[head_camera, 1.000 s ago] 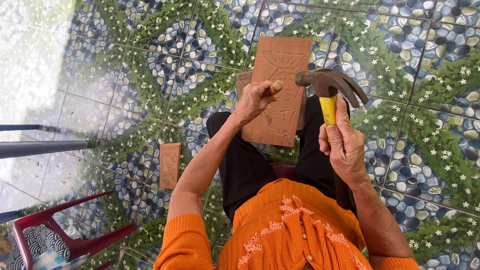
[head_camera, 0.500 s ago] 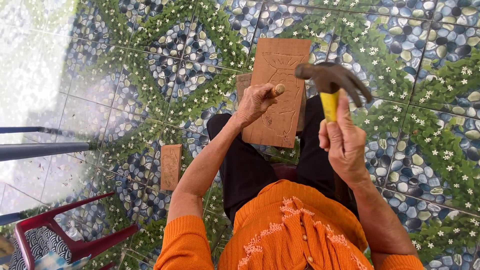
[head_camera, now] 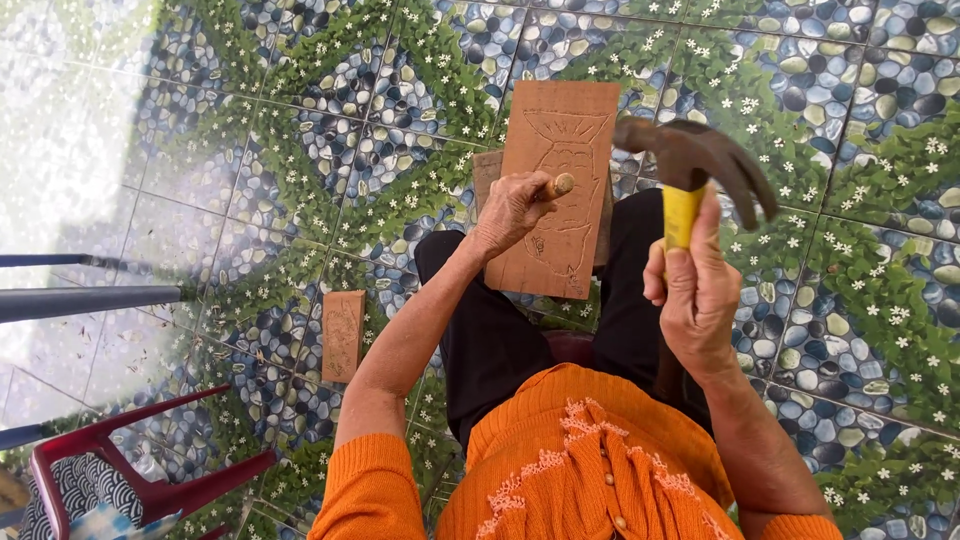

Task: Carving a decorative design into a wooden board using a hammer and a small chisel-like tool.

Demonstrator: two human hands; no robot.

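Observation:
A brown wooden board (head_camera: 560, 150) with a carved outline rests on my lap, over black trousers. My left hand (head_camera: 512, 212) is closed around a chisel with a round wooden handle end (head_camera: 562, 185), its tip against the board. My right hand (head_camera: 695, 290) grips the yellow handle of a claw hammer (head_camera: 700, 165), held raised to the right of the chisel, above my right knee. A second board edge (head_camera: 486, 170) shows behind the first.
A small carved wooden block (head_camera: 343, 335) lies on the pebble-and-leaf patterned tile floor to my left. A red plastic chair (head_camera: 150, 480) with a patterned cloth stands at the lower left. Dark metal legs (head_camera: 90, 298) reach in from the left edge.
The hammer has lifted and swung slightly to the right, away from the chisel end. My left hand and the chisel stay on the board.

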